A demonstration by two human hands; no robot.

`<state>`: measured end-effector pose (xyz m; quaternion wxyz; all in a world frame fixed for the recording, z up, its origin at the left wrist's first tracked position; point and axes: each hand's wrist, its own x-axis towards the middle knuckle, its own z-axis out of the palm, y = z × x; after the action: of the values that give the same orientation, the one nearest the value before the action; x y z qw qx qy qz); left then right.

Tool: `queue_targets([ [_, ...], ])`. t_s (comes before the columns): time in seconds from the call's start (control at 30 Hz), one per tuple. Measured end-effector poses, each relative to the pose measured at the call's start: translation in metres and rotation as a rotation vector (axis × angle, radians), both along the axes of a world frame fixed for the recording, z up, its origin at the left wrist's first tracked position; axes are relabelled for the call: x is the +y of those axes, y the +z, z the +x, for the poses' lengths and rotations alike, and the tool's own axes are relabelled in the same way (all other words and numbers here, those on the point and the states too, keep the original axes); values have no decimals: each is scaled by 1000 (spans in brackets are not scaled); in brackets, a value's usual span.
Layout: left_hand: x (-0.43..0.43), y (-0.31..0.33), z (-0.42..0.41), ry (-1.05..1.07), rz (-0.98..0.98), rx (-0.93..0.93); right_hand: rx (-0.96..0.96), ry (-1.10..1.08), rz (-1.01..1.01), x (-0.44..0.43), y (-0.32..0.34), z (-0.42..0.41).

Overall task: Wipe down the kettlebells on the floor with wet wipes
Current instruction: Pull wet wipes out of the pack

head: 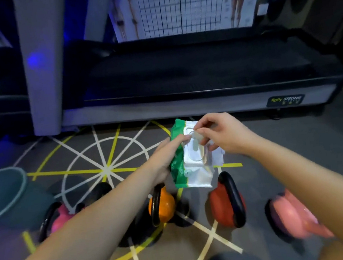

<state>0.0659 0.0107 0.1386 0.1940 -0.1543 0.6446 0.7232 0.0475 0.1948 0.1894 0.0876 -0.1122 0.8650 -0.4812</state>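
I judge the job barely begun: at mid-frame my left hand (165,155) grips the wet wipes pack (195,170) by its left edge, fingers curled round it, while my right hand (221,134) has thumb and forefinger clamped on the clear lid flap (196,136), and I see no wipe pulled out yet. On the floor (257,169) along the lower frame stand the pink kettlebell (57,218), orange kettlebell (162,206), red kettlebell (223,206) and blurred second pink kettlebell (295,216). All appear untouched and left to wipe.
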Motion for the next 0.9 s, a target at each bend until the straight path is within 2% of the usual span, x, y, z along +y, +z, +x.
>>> queue_targets([
  [0.1,2,26,32,-22,33,-39,-122,-90,-316,10,20,29],
  [0.27,3,26,64,7,36,-113,-110,-127,-380,4,2,71],
  [0.53,3,40,78,114,11,-90,92,-45,-236,0,-4,95],
  [0.63,5,48,86,98,13,-91,211,-19,5,-2,-4,108],
  [0.73,15,60,97,93,20,-42,343,-58,110,0,-7,116],
  [0.9,36,58,112,96,-57,36,280,-47,388,7,-1,121],
])
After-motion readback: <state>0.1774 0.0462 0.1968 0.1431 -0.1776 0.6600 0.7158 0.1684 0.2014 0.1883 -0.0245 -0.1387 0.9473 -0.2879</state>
